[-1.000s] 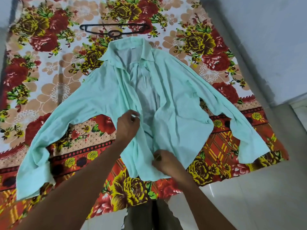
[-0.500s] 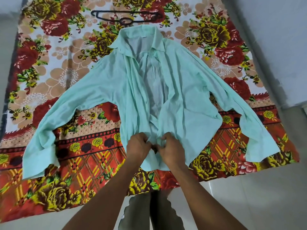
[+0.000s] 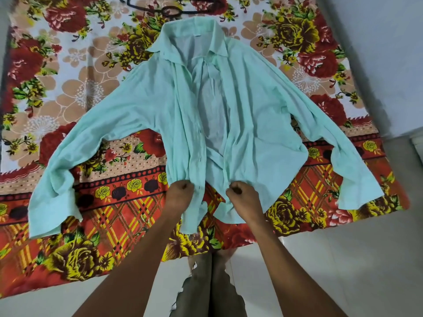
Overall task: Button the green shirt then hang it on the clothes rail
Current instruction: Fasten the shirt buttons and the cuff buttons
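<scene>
Nearest the camera, two bare forearms reach forward over a pale tiled floor (image 3: 332, 259), with the person's legs in dark, scallop-edged shorts (image 3: 206, 291) between them. The left hand (image 3: 180, 192) has its fingers curled and pinches the left front panel of the green shirt (image 3: 258, 124) near the hem; small dark buttons run up that edge beside it. The right hand (image 3: 240, 193) is likewise curled, pinching the edge of the right front panel at about the same height. The two hands are apart, with a gap between the panels where the bedsheet shows through.

The green shirt lies flat on its back on a floral bedsheet (image 3: 68, 92) in red, yellow, orange and beige, hem toward the person, collar away. It is unbuttoned, the front open along its length and showing the paler inside of the back. Both long sleeves are spread out to the sides and angled down, cuffs resting on the sheet.

Beyond the collar, at the far edge of the view, a black hanger (image 3: 170, 10) lies on the bedsheet, just clear of the shirt. A pale wall (image 3: 384, 53) rises on the right
</scene>
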